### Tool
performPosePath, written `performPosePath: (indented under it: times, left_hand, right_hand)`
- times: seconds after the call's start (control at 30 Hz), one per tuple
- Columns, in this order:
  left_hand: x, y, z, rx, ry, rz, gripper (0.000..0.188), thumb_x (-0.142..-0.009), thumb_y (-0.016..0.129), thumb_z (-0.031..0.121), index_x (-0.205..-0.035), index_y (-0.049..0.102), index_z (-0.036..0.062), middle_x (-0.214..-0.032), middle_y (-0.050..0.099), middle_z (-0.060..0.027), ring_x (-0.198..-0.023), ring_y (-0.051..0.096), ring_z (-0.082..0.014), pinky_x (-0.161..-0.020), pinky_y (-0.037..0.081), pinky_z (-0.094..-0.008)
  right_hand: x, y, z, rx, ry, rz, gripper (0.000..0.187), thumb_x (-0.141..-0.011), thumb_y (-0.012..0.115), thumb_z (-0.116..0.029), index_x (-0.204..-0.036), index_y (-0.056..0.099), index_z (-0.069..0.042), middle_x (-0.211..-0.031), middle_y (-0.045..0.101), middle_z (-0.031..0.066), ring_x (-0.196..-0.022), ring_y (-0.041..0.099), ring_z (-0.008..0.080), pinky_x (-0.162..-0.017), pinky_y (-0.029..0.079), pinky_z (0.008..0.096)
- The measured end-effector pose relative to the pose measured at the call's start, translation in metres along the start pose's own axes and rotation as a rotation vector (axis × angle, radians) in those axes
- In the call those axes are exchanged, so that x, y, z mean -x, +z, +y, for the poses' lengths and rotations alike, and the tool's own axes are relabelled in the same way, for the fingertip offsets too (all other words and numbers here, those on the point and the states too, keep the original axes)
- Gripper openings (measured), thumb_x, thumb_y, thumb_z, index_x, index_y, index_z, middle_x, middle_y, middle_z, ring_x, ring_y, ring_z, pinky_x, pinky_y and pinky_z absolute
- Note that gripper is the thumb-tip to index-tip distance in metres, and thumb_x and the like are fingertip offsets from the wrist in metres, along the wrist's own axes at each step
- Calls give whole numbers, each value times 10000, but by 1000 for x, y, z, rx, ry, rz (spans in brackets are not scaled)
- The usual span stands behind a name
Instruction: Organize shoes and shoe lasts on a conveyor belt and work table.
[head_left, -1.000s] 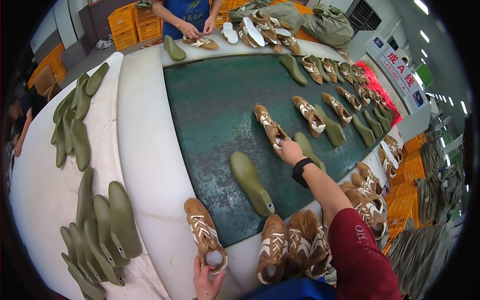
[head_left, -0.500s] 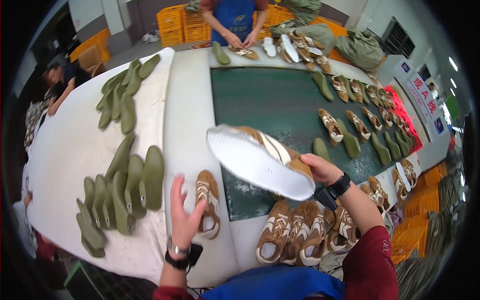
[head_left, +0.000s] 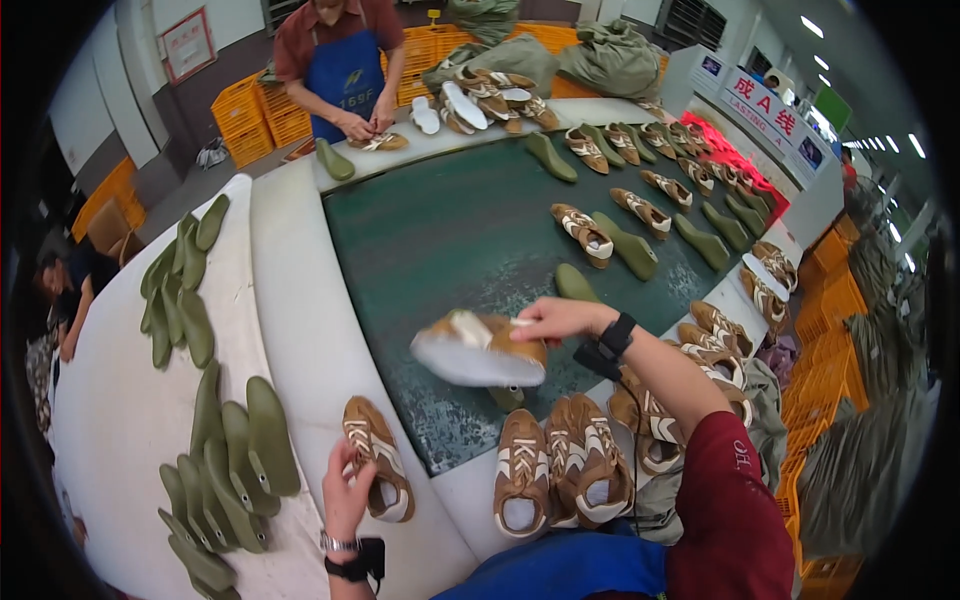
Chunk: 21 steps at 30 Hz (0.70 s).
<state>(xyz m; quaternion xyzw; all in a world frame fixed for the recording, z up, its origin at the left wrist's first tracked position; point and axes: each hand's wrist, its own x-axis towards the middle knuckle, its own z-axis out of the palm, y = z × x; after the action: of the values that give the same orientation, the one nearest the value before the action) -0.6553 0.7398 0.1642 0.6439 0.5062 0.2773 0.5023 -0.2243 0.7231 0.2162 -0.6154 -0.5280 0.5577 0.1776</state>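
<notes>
My right hand is closed on the heel end of a brown-and-white shoe upper. Its flat whitish underside faces me, blurred by motion, above the near part of a dark green work surface. Beneath it, a green shoe last shows in part. My left hand is at the side of a laced brown shoe on the white table edge. Its fingers are bent but apart, overlapping the shoe in view; whether they touch it is unclear.
Several brown shoes stand along the near edge. Green lasts lie on the white cloth at left. More shoes and lasts stand in rows at right. Across the table, a person in a blue apron handles a shoe. Orange crates line the right.
The view has turned right. My right hand has brought the shoe upper lower over the green surface and tilted it. My left hand, spread before, has bent its fingers in at the laced shoe.
</notes>
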Motion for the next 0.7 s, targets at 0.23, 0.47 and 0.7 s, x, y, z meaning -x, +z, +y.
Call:
performPosePath:
  times: [0.23,0.47,0.7]
  left_hand:
    - [60,17,-26,-409,183,-92,726,-657,769,103,-1283,406,45,-1318,360,-274,-1188,383,-416,-960,378,-417]
    - [76,26,-66,-505,164,-126,741,-703,744,115,-1333,358,56,-1367,283,-289,-1268,285,-429,-1017,318,-425]
    - [63,9,-67,-387,58,-196,532,-786,662,94,-1254,426,7,-1283,401,-243,-1111,468,-350,-951,377,-388]
  right_hand:
    - [-85,-36,95,817,255,605,182,-782,559,-112,-927,621,-21,-973,617,195,-895,617,314,-773,493,392]
    - [-123,-31,128,639,246,855,575,-761,543,-13,-1292,419,-195,-1400,256,195,-1019,534,387,-848,471,415]
    - [-107,36,63,628,54,155,639,-757,614,-407,-1274,424,-82,-950,622,216,-917,600,331,-791,470,417]
